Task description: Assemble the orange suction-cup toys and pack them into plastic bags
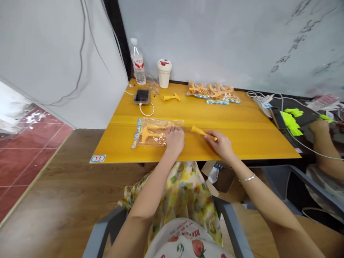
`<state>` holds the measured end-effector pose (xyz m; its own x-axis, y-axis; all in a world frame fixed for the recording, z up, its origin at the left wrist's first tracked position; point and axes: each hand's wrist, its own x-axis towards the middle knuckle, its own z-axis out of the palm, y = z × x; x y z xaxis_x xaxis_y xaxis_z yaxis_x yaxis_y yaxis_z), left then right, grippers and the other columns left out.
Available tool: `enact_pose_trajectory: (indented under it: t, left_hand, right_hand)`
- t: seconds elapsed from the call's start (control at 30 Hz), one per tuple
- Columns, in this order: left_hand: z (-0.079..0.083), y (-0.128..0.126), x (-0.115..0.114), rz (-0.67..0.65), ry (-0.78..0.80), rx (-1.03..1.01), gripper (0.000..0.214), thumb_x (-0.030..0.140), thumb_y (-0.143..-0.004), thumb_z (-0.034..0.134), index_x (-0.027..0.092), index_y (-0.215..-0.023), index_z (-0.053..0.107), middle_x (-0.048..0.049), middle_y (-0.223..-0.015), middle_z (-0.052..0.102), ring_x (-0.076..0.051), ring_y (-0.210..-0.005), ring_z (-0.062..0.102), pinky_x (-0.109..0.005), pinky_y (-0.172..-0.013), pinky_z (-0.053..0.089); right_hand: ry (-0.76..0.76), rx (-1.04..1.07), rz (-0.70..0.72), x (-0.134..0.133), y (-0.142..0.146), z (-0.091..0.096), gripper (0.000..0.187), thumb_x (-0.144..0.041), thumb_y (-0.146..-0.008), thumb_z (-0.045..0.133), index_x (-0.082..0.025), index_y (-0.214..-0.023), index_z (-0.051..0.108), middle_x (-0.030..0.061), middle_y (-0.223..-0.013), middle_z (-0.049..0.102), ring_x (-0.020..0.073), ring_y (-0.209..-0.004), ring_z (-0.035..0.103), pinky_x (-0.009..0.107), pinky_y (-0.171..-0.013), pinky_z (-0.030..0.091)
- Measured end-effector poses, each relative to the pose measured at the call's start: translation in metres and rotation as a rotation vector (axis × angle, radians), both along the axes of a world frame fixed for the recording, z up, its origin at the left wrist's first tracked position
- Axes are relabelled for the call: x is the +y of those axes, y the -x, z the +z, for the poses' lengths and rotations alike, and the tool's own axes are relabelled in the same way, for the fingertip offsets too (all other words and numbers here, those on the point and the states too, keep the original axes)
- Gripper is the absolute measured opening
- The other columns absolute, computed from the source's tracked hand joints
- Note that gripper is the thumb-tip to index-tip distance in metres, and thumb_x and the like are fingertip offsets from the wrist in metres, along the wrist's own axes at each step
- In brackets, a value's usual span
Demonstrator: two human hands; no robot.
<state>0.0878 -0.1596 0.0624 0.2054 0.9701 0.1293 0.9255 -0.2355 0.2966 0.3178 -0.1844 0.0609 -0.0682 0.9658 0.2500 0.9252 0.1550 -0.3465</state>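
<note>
My left hand (175,139) is closed on the right end of a clear plastic bag (161,143), which lies flat near the table's front edge. Inside the bag are yellow plastic pieces, one a T-shaped toy hammer (146,134); my fingers cover part of them. Just right of the bag, my right hand (220,144) grips a yellow toy hammer (199,130) by its head end. Its flared handle end points left towards the bag, apart from it. Another loose yellow toy hammer (171,97) lies farther back.
Several filled bags (215,92) lie at the back right. A water bottle (138,64), a white cup (164,74) and a device with a cable (142,96) stand or lie at the back left. A co-worker's hand (319,126) is at right, near bright yellow-green pieces (291,123).
</note>
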Motion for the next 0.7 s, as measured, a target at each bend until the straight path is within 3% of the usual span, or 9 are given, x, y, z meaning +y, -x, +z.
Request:
enact_pose_trajectory:
  t: [0.13,0.27,0.47,0.6,0.7]
  left_hand:
    - [-0.001,0.007,-0.002,0.011,0.013,0.012,0.022,0.010,-0.086,0.056,0.006,-0.103,0.071,-0.0227,-0.105,0.074,-0.032,-0.111,0.069,-0.038,-0.096,0.048]
    - [0.000,0.012,-0.006,0.081,-0.080,-0.164,0.023,0.017,-0.095,0.046,0.012,-0.102,0.067,-0.0173,-0.098,0.075,-0.030,-0.098,0.073,-0.040,-0.089,0.053]
    - [0.000,0.007,-0.027,0.036,-0.407,-0.499,0.022,0.016,-0.095,0.044,0.015,-0.110,0.061,-0.0168,-0.122,0.073,-0.028,-0.127,0.064,-0.052,-0.120,0.036]
    - [0.003,-0.001,-0.049,-0.041,-0.434,-0.549,0.021,0.017,-0.096,0.047,0.017,-0.110,0.061,-0.0154,-0.123,0.074,-0.030,-0.138,0.056,-0.057,-0.123,0.029]
    - [0.009,-0.004,-0.064,-0.105,-0.446,-0.580,0.017,0.016,-0.097,0.047,0.019,-0.106,0.061,-0.0130,-0.125,0.074,-0.028,-0.139,0.055,-0.057,-0.124,0.029]
  right_hand:
    - [0.094,0.259,-0.024,-0.008,-0.004,0.001,0.040,-0.055,-0.087,0.063,-0.023,-0.111,0.071,0.0062,-0.096,0.077,0.0227,-0.077,0.070,0.034,-0.071,0.052]
    - [0.282,0.603,0.058,-0.019,0.005,0.006,0.051,-0.064,-0.077,0.071,-0.021,-0.102,0.067,0.0051,-0.079,0.075,0.0204,-0.069,0.069,0.030,-0.061,0.052]
    - [0.579,0.864,0.114,-0.017,0.041,0.017,0.053,-0.064,-0.071,0.078,-0.018,-0.094,0.065,0.0007,-0.071,0.071,0.0147,-0.059,0.067,0.023,-0.051,0.042]
    - [0.655,0.981,0.180,-0.001,0.067,0.016,0.048,-0.062,-0.069,0.078,-0.017,-0.081,0.065,-0.0014,-0.065,0.066,0.0101,-0.053,0.062,0.021,-0.051,0.038]
    - [0.653,1.111,0.148,0.007,0.087,0.011,0.044,-0.055,-0.063,0.082,-0.018,-0.068,0.060,-0.0045,-0.056,0.056,0.0076,-0.050,0.051,0.021,-0.051,0.038]
